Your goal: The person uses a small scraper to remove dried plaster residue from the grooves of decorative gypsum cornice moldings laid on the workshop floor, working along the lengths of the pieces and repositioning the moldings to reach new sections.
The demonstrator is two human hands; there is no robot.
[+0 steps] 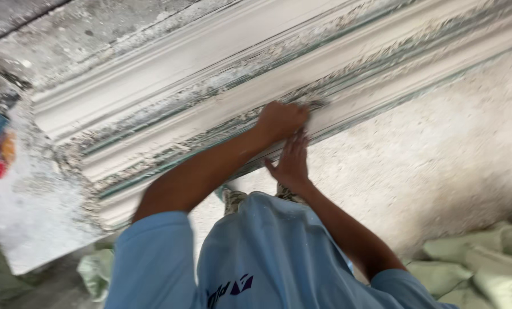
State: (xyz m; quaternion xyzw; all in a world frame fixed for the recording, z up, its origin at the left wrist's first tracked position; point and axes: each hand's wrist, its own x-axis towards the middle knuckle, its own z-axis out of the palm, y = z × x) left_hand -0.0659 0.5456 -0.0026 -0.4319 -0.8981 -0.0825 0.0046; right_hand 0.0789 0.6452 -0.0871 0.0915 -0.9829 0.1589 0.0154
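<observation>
Plaster moulding [221, 86]: a long white profiled casting with several ridges and grooves, lying on the table [439, 149] and running from lower left to upper right; crumbly residue and greenish streaks sit in its grooves.
Left hand [281, 120]: curled into a loose fist and pressed on the middle ridge of the moulding — the fingers are closed, but whether they grip a small tool or pad I cannot tell, since the view is blurred there.
Right hand [293, 163]: laid flat against the lower edge of the moulding, just below the left hand, fingers spread and holding nothing.
Table surface: rough and dusted with plaster grit to the right of the casting.
Surroundings: pale green filled sacks [473, 269] at lower right; a plaster-smeared board [32, 212] at lower left.
Risk, chipping: hard pressure from the fist on a thin ridge could break a piece off — plaster edges look brittle here.
Risk, slipping: loose grit under the flat palm could let the bracing hand slide.
Risk, cracking: the long casting might crack if it is leaned on unevenly.
</observation>
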